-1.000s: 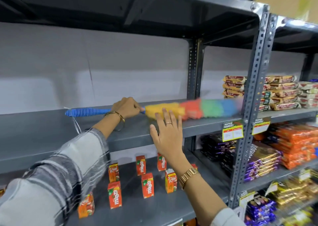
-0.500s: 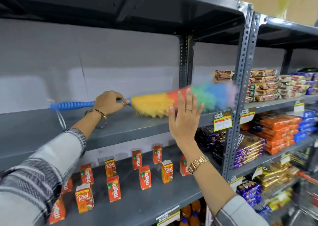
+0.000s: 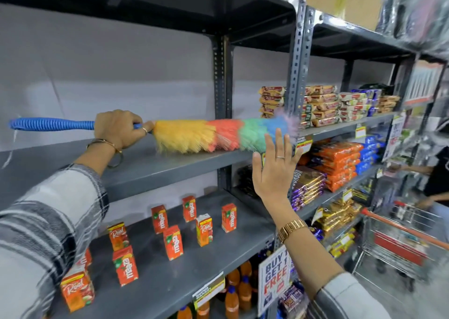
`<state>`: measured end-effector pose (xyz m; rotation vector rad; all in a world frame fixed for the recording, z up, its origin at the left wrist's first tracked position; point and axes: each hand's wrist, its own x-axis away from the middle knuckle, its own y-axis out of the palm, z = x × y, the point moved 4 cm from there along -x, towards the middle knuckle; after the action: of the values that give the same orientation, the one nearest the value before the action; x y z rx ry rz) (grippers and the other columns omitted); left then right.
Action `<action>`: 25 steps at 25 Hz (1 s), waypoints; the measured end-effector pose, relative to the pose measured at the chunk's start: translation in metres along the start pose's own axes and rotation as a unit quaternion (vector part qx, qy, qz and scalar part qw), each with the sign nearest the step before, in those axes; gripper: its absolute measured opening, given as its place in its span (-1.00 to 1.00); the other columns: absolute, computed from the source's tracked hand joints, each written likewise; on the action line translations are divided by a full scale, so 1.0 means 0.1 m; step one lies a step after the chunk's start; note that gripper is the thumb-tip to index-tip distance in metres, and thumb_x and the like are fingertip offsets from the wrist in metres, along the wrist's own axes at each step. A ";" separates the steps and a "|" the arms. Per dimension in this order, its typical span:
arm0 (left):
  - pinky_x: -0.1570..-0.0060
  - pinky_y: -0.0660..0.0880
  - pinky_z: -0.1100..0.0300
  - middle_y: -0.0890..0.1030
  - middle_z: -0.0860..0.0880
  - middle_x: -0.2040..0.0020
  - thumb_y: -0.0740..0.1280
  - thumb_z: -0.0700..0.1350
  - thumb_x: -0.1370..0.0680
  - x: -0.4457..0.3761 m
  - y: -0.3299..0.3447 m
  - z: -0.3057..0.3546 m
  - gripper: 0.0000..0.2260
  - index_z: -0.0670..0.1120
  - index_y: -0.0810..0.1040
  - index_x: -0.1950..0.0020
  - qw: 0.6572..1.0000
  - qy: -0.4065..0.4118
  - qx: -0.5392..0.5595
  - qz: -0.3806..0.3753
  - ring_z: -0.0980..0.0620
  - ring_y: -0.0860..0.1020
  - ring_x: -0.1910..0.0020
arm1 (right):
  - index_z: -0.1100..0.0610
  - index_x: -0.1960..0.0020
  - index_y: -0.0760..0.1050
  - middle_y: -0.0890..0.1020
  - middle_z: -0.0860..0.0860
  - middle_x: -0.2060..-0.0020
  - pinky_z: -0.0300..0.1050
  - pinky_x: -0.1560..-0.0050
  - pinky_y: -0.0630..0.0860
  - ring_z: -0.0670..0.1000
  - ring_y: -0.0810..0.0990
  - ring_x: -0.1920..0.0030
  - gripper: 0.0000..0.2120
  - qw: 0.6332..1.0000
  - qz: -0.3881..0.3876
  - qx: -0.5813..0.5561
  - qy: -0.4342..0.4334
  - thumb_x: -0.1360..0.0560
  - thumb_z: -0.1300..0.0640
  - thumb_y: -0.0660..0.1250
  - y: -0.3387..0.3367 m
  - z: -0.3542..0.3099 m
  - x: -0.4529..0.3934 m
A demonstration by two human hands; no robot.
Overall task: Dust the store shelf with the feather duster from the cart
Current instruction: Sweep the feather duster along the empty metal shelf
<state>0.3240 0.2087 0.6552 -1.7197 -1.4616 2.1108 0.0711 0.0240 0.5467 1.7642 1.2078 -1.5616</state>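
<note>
The feather duster (image 3: 194,135) lies along the grey shelf (image 3: 155,165), its bristles resting on the shelf surface close to the front edge. Its blue ribbed handle points toward the shelf's left end, and its blue tip reaches the upright post (image 3: 295,76) at the right end. The left hand (image 3: 119,128) is wrapped round the handle just behind the yellow bristles, fingers (image 3: 136,122) curled shut on it.

Half a second ago the duster head was tilted upward at its tip; now it lies flatter on the shelf. The right hand (image 3: 273,170) has dropped slightly and sits in front of the shelf's front edge, below the green and blue bristles. Its fingers (image 3: 279,146) are straight and slightly spread, palm toward the shelf, holding nothing; whether the fingertips touch the bristles cannot be told.
</note>
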 end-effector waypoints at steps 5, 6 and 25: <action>0.43 0.06 0.28 0.25 -0.03 0.59 0.04 0.29 -0.46 -0.11 -0.05 0.05 -0.40 -0.16 0.43 0.50 0.997 0.032 -0.064 0.026 -0.10 0.38 0.46 | 0.23 -0.33 0.36 0.38 0.25 -0.34 0.29 -0.34 -0.05 0.21 0.21 -0.38 -0.51 0.998 0.001 0.011 -0.066 -0.63 -0.09 -0.06 -0.07 0.00 0.10; 0.43 0.05 0.30 0.28 -0.05 0.60 -0.04 0.29 -0.41 -0.13 -0.08 0.03 -0.37 -0.18 0.45 0.51 0.996 0.040 -0.067 0.042 -0.09 0.37 0.48 | 0.21 -0.34 0.34 0.38 0.24 -0.34 0.29 -0.35 -0.05 0.21 0.21 -0.38 -0.52 0.998 0.002 0.012 -0.070 -0.63 -0.09 -0.06 -0.08 0.01 0.11; 0.36 -0.06 0.41 -0.03 0.12 0.62 0.01 0.13 -0.39 -0.21 -0.18 0.84 -0.58 -0.09 0.12 0.57 0.953 0.285 -0.010 0.102 0.18 -0.08 0.60 | 0.25 -0.23 0.49 0.46 0.20 -0.28 0.25 -0.34 0.02 0.21 0.37 -0.30 -0.42 0.998 -0.024 0.017 -0.055 -0.63 -0.11 -0.14 -0.10 -0.17 0.02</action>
<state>0.2569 0.1551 0.6773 -2.3064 -1.1741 1.4625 0.0708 0.0432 0.5506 1.6568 1.1854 -1.6929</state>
